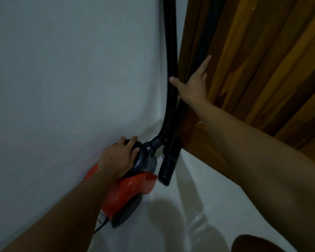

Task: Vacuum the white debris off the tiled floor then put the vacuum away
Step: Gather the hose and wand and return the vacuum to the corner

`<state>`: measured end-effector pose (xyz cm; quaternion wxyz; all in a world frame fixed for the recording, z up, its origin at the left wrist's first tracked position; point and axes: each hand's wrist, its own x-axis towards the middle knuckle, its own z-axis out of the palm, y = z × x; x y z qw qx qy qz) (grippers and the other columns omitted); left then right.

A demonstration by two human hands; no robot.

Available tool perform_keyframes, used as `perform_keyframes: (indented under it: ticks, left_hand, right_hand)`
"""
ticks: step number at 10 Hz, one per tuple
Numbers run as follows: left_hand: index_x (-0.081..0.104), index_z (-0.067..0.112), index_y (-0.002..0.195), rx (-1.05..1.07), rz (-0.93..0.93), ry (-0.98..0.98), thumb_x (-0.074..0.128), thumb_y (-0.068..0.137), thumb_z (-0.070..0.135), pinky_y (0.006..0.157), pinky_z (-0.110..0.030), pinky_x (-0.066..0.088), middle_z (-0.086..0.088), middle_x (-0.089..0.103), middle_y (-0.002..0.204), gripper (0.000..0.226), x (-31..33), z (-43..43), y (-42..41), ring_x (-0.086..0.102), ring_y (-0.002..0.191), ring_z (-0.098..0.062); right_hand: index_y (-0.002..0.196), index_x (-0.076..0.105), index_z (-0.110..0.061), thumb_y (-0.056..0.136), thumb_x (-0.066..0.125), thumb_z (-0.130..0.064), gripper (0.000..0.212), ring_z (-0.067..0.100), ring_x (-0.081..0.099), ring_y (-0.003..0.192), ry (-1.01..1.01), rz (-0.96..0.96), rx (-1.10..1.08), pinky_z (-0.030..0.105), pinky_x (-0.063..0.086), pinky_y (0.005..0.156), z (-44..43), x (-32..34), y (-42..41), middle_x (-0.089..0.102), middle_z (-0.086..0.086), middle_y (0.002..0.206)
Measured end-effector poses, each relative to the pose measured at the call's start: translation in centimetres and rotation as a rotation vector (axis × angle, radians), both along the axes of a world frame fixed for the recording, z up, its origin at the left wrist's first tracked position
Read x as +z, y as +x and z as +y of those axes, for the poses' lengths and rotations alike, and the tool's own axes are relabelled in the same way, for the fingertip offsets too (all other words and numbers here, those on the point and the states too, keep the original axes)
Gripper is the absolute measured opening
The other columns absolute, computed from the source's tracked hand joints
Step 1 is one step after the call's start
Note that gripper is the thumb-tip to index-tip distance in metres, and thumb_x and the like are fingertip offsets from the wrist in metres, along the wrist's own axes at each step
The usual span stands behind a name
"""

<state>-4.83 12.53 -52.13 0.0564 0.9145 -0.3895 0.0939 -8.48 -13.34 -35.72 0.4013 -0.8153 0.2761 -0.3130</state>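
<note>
Put-away stage, by the look of it. The red vacuum [131, 188] sits on the white floor [198, 206] in the corner, body against the wall [71, 70] and its skirting [149, 130], front end pointing at the wooden door panel [262, 60]. The left hand [116, 157] grips the dark handle [141, 159] on top of the canister, fingers curled over it. The right hand [191, 86] is higher up: thumb laid straight across the black hose [171, 51], forefinger straight up along the dark tube beside it, pressing both toward the wood. It's not a closed fist, and the other fingers are partly hidden, so their lie is unclear. The hose runs up out of frame at the top and curves down into the canister's front port. The black floor nozzle [166, 168] stands on the floor just beside the canister, at the foot of the door panel. A dark cord [100, 226] trails from the canister's rear toward the bottom of the frame; its end is not visible. No white debris shows on the stretch of floor in view, so step 1, the vacuuming, reads as done, though most of the room is out of shot. Step 2 is nearly there: the canister looks parked and the hose is being stood up in the gap. Probably left to do: settle the hose so it stays upright, let go with both hands, maybe tidy the cord.
</note>
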Motion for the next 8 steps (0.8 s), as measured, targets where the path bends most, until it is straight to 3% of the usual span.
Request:
perform_keyframes:
  ticks: [1,2,3,6,8]
  left_hand:
    - [0.039,0.023,0.154,0.002,0.01,-0.003,0.029,0.104,0.051,0.062,-0.032,0.04,-0.01,0.059,0.124,0.057,-0.1,0.0,0.2,0.067,0.091,-0.031]
    - [0.043,0.023,0.151,0.006,0.003,-0.008,0.014,0.098,0.058,0.062,-0.033,0.046,-0.008,0.061,0.12,0.07,0.1,-0.2,0.3,0.067,0.09,-0.029]
    - [0.043,0.025,0.15,0.025,0.004,-0.044,0.014,0.095,0.06,0.065,-0.036,0.051,-0.007,0.061,0.117,0.071,0.1,-0.7,0.2,0.065,0.093,-0.028]
    - [0.049,0.016,0.146,-0.011,-0.03,-0.057,0.025,0.097,0.055,0.076,-0.043,0.052,-0.014,0.065,0.11,0.067,0.5,-1.9,0.2,0.061,0.093,-0.032]
    - [0.054,0.016,0.145,0.005,-0.125,-0.145,0.034,0.097,0.05,0.087,-0.048,0.047,-0.016,0.065,0.12,0.062,3.0,-3.1,0.1,0.057,0.11,-0.035]
  right_hand:
    - [0.152,-0.033,-0.027,0.084,0.078,-0.046,0.131,0.034,0.025,0.149,-0.012,0.028,0.004,0.052,0.029,0.117,0.0,0.0,0.1,0.007,0.016,0.166]
    - [0.151,-0.034,-0.028,0.084,0.078,-0.048,0.132,0.035,0.023,0.149,-0.019,0.021,-0.005,0.055,0.028,0.118,0.1,0.0,0.2,0.006,0.017,0.166]
    - [0.15,-0.034,-0.028,0.083,0.077,-0.051,0.133,0.035,0.023,0.15,-0.046,0.025,-0.018,0.057,0.028,0.118,-0.1,0.0,0.4,0.004,0.016,0.167]
    - [0.153,-0.031,-0.027,0.082,0.072,-0.061,0.13,0.035,0.022,0.15,-0.145,0.069,-0.063,0.056,0.029,0.117,0.0,0.8,-0.3,0.003,0.016,0.167]
    - [0.155,-0.023,-0.027,0.084,0.062,-0.07,0.119,0.035,0.022,0.15,-0.328,-0.001,-0.168,0.058,0.028,0.117,0.9,2.2,-2.5,0.009,0.019,0.166]
